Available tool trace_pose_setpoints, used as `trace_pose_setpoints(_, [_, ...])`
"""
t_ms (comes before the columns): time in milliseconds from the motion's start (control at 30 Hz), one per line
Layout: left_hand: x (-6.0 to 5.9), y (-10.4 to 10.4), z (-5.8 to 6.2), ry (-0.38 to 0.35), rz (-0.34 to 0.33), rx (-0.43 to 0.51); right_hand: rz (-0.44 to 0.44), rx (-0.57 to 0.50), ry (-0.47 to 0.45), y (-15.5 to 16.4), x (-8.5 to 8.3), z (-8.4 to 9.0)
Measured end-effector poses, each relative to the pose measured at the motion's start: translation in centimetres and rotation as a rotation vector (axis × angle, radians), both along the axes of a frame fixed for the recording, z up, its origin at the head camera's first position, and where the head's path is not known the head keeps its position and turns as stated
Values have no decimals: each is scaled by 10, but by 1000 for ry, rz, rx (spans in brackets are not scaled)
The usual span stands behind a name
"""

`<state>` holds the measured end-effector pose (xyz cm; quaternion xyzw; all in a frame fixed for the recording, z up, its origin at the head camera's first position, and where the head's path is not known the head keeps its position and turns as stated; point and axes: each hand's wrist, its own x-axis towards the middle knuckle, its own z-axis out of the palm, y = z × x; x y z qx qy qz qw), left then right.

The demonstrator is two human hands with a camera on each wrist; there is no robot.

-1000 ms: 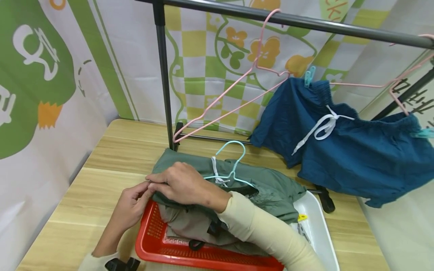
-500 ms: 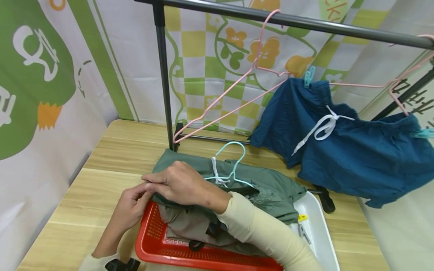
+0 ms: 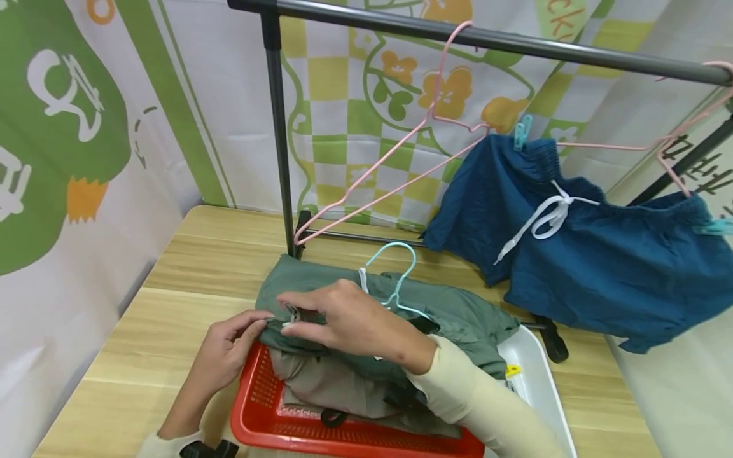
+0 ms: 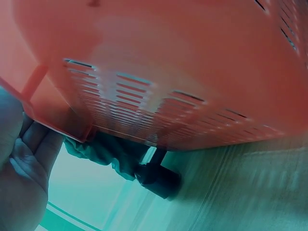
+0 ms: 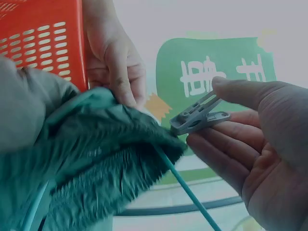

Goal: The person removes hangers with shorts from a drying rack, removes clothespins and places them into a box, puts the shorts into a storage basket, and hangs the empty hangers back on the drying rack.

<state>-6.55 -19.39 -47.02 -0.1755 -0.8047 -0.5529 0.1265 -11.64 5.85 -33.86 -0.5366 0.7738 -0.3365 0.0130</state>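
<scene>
Pinching a grey clothespin [image 3: 292, 315] between thumb and fingertips, the right hand [image 3: 349, 321] lies across a green garment [image 3: 458, 318] in the head view, with the peg at its 9 o'clock end, right at the garment's left corner. The left hand [image 3: 220, 356], at about 8 o'clock from the peg, pinches that same corner of cloth between thumb and fingers. The garment is draped over a red basket [image 3: 258, 407] on the wooden table [image 3: 172, 286], and a light blue hanger [image 3: 395, 280] lies on the cloth at 1 o'clock from the right hand. A white tray [image 3: 538, 375] sits at 3 o'clock of the basket. Blue shorts [image 3: 601, 261] hang from a pink hanger [image 3: 658, 143] on the dark rail [image 3: 515, 41] at 2 o'clock, and an empty pink hanger [image 3: 401, 146] hangs at 12.

From the left wrist, the basket's underside [image 4: 183, 72] fills the frame; the left palm [image 4: 19, 178] shows at 8 o'clock with a fold of green cloth [image 4: 106, 151] just beside it.

From the right wrist, the clothespin [image 5: 199, 117] is squeezed between thumb and fingers [image 5: 226, 130] of the right hand, its jaws parted at the garment's edge [image 5: 120, 139], where the hanger's wire [image 5: 187, 192] runs out toward 5 o'clock. The left hand's fingers [image 5: 120, 72] grip the cloth at 11 o'clock.
</scene>
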Motion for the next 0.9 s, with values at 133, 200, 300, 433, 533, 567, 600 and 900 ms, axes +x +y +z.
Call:
trace_pose_setpoints(133, [-1,1,-1,10,19,-14,22,-90,-14,24,7,8])
trace_pose_setpoints(200, [-2,2,-1,20,29,-19,15,-135,-13,37,11,12])
trace_pose_setpoints(300, [-3,3,-1,30,37,-19,-33,-199,-18,58,16,15])
trace_pose_setpoints(433, [-2,4,-1,27,40,-12,-140,-266,-59,89,22,10])
trace_pose_setpoints(533, [-1,5,0,28,40,-13,-255,-278,-59,113,29,5])
trace_pose_setpoints(567, [-1,5,0,29,39,-14,-297,-275,-54,122,32,4])
trace_pose_setpoints(600, [-1,6,1,34,37,-16,-341,-270,-55,130,35,3])
trace_pose_setpoints(900, [0,7,-1,77,51,-10,-749,-196,-62,201,63,-10])
